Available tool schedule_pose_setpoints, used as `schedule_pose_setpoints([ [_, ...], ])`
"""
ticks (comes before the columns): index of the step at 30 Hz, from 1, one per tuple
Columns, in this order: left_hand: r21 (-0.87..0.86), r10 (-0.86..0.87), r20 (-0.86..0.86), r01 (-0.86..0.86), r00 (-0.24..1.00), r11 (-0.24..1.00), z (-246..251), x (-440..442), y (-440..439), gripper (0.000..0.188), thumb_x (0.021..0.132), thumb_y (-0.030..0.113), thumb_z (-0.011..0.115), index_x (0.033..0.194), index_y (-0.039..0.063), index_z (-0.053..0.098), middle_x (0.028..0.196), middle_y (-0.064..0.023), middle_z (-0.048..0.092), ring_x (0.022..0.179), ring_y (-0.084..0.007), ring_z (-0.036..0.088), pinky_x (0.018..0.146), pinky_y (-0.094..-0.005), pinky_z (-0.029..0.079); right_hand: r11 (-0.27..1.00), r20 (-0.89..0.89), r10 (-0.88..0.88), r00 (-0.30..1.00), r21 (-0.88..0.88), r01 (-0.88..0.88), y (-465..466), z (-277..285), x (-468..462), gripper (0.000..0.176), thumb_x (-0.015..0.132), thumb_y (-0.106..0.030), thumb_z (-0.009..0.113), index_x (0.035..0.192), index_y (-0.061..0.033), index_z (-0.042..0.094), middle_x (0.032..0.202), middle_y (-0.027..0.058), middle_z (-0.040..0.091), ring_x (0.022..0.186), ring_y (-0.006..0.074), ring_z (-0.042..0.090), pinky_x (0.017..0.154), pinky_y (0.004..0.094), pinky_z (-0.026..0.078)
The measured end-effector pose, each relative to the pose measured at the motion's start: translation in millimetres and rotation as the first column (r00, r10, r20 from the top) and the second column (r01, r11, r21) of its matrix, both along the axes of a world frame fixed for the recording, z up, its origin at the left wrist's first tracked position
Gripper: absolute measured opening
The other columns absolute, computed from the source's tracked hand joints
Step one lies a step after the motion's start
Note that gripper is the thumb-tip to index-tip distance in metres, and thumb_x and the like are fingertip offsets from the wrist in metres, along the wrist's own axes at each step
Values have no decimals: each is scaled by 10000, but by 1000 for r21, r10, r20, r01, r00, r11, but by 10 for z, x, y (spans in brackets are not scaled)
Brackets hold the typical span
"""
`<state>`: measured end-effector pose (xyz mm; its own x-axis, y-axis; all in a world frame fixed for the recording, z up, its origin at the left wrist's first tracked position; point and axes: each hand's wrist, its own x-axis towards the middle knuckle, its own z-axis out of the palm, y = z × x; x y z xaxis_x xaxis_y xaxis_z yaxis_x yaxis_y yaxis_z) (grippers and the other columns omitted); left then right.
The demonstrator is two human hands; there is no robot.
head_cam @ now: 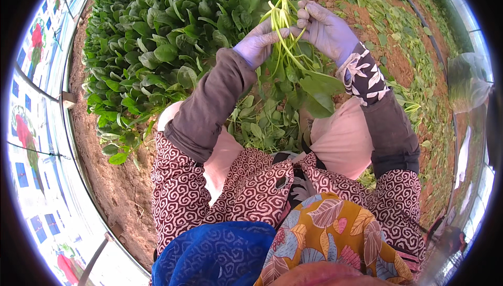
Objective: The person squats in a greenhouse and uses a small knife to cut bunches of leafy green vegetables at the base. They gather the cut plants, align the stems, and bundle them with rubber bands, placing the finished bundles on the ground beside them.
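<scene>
A bunch of leafy greens, probably spinach [285,46], is held up in front of me, with its pale root ends pointing up and away and its leaves hanging toward me. My left hand [259,42], in a thin purple glove, is closed around the stems, the thumb lying across them. On the other side of the bunch, my right hand [328,30] wears the same kind of glove. Its fingers are curled, and one fingertip meets the stems near my left thumb. Whether a single stem is pinched there is hard to see.
Dense growing leafy plants [157,38] fill the bed at left. Loose picked leaves [267,123] lie between my knees, and more litter the soil [401,58] at right. A dark hose [426,26] runs along the right side. Plastic sheeting [35,129] forms the left wall.
</scene>
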<state>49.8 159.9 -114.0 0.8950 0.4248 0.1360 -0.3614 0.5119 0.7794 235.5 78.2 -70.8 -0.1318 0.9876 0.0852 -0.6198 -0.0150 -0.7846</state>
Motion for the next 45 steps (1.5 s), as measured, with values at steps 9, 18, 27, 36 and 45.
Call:
schedule_pose_setpoints([
  [9,-67,310,33,-308,950,949,15,-85,150,276,826,41,684,1095,56,622,991,-49,668,915,-167,636,878,-319,501,971,581,102,808,-233,45,-194,319,81,186,965,-208,525,1064,-68,594,824,-32,576,638,55,468,605,215,430],
  [18,243,410,-31,-391,912,888,10,37,-59,420,830,42,696,1218,-10,545,1053,-63,645,914,-148,618,841,-293,504,860,878,-463,118,413,301,-71,223,-304,425,744,-309,776,996,-31,576,797,89,629,738,157,600,701,288,491],
  [27,282,404,-97,-364,910,888,23,-6,-8,414,816,63,723,1197,16,570,1036,-36,660,915,-115,610,854,-263,481,851,853,-494,169,434,295,-2,141,-258,307,806,-174,656,1089,-53,646,873,141,675,769,197,655,738,304,512],
  [36,429,398,-188,-289,898,856,5,-51,-15,313,832,59,697,1123,-17,606,952,-57,672,850,-119,626,761,-263,522,892,886,-448,121,436,116,-68,142,40,278,877,-180,519,1071,-42,661,944,81,686,856,172,628,835,309,478],
  [45,145,389,37,-390,920,909,312,-490,218,274,833,90,659,1095,29,610,889,-57,666,796,-150,626,747,-275,520,986,877,164,452,-156,-55,-438,206,142,293,880,-141,543,1149,-75,637,759,-22,587,634,41,492,579,180,406],
])
